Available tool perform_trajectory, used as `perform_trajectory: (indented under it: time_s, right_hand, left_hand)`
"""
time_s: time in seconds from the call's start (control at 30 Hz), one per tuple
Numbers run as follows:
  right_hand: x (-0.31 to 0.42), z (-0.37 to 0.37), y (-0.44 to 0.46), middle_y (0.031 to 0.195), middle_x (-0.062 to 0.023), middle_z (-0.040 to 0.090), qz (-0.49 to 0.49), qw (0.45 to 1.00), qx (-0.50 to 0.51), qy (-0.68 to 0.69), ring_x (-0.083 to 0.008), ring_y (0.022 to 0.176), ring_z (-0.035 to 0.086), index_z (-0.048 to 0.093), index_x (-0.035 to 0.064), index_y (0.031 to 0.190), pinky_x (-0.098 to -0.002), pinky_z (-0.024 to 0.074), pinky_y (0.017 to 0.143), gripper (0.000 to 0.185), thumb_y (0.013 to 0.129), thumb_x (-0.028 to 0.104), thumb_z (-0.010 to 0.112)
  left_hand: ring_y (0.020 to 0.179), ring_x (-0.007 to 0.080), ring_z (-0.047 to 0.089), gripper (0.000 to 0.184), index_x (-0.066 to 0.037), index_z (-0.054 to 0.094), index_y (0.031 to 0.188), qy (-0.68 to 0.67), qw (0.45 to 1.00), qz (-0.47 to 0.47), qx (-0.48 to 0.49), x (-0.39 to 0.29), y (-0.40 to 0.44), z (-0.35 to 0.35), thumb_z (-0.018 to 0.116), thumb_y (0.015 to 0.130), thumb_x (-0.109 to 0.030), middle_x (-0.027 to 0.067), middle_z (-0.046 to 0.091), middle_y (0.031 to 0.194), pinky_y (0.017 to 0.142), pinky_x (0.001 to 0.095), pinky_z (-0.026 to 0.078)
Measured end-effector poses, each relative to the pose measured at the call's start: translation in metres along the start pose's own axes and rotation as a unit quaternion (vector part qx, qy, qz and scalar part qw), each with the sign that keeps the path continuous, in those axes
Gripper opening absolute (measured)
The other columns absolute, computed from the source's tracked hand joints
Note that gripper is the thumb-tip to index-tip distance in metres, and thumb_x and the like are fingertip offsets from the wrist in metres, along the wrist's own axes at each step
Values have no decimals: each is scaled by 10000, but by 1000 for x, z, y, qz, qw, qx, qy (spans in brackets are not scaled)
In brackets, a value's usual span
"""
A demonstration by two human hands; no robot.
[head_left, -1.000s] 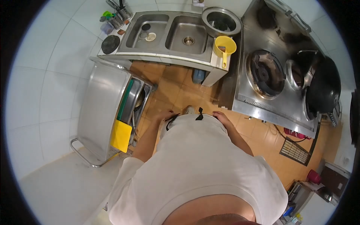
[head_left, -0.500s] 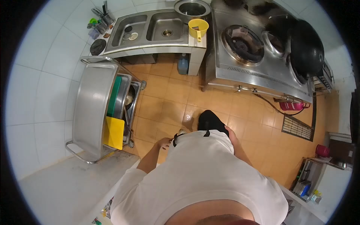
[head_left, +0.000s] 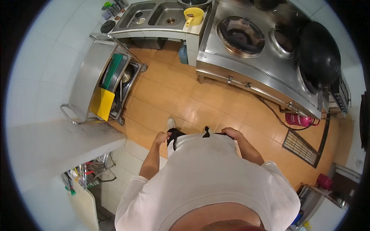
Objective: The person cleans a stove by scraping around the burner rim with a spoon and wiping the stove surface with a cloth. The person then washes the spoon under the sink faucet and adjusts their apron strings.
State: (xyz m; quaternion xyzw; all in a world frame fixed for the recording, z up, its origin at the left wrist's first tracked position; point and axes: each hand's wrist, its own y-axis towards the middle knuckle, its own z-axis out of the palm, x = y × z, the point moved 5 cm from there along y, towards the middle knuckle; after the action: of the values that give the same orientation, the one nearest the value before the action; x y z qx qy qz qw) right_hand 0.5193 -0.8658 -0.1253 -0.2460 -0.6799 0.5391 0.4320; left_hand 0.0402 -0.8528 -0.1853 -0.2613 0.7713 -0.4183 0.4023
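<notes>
My left hand (head_left: 163, 137) hangs low beside my dark trousers (head_left: 175, 137). Its fingers are loosely bent, their tips close to the cloth, and I see nothing held in them. On the other side, my right hand (head_left: 232, 133) is at my hip with fingers stretched towards the dark cloth; no object shows in it. I cannot tell whether either hand touches the cloth. A white shirt (head_left: 212, 169) covers my body, and a light shoe (head_left: 171, 123) shows on the tiled floor (head_left: 185, 96).
Left stands a metal trolley (head_left: 90, 73) with a green board (head_left: 112, 71) and a yellow board (head_left: 102, 104). Ahead are a double sink (head_left: 152, 29), a yellow dipper (head_left: 193, 16) and a steel stove (head_left: 216, 63) with a black wok (head_left: 320, 54). A floor grate (head_left: 302, 148) lies right.
My view has turned and shifted: the sink and trolley sit higher, and a rack at lower left has come into view. Both hands show more fully; a light shoe shows further forward.
</notes>
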Motion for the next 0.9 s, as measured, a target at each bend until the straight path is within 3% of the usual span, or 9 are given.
perform_trajectory:
  time_s: [0.1,0.17,0.23,0.33,0.4,0.43,0.57,0.77,0.9]
  right_hand:
    - [-51,-24,-26,1299,-68,561,-14,1000,3,11,-224,1091,533,485,124,1395,-473,456,873,620,864,421,604]
    - [-109,-31,-29,1232,-70,585,15,997,-41,70,-201,1034,536,523,119,1361,-427,462,844,585,875,437,596]
    - [-158,-37,-36,1130,-77,619,13,987,-32,159,-182,992,540,580,105,1299,-347,463,843,540,906,474,563]
    - [-254,-30,-39,1158,-84,651,-1,989,-67,129,-245,1037,595,634,118,1239,-388,494,821,459,914,431,553]
    - [-306,-18,-59,1181,-71,650,-22,992,-105,71,-266,1029,614,638,132,1221,-437,508,779,408,891,366,580]
    - [-334,-14,-70,1162,-69,650,-23,991,-124,50,-260,1010,611,641,129,1210,-433,505,768,399,889,358,581]
    - [-425,9,-120,1083,-62,647,-3,984,-180,9,-234,933,598,654,120,1169,-419,493,724,362,882,327,583]
    - [-534,20,-166,966,-51,644,38,966,-249,62,-196,817,578,674,105,1108,-397,476,657,308,870,281,587]
    - [-601,4,-129,847,-29,604,22,905,-263,334,-156,692,507,678,88,1035,-373,444,599,255,864,259,594]
  left_hand:
    - [741,307,678,435,45,697,739,80,989,64,-106,-15,-39,52,671,787,-387,216,678,745,691,404,510]
    - [788,349,696,420,61,720,837,76,985,89,-129,-12,-70,80,669,817,-355,262,697,815,715,419,523]
    - [819,340,696,384,27,732,878,136,987,79,-35,-4,-76,106,659,836,-348,241,707,857,727,414,528]
    - [894,292,688,348,-35,733,983,207,970,82,100,6,-87,158,631,849,-340,186,718,956,713,389,541]
    - [885,231,686,304,-53,723,1025,329,930,73,147,0,-109,197,580,862,-265,149,721,933,645,353,556]
    - [959,250,672,306,-60,710,1056,447,874,90,166,-4,-111,218,576,870,-262,149,718,994,723,373,554]
    - [961,263,675,336,-35,705,1040,171,953,234,92,15,-105,278,638,819,-279,171,717,987,861,341,507]
    - [934,226,683,262,-49,718,1007,205,950,212,102,104,-123,366,631,845,-235,157,723,987,829,337,521]
    - [847,224,682,300,-59,720,1031,194,954,185,132,160,-161,411,622,852,-279,137,724,980,777,346,540]
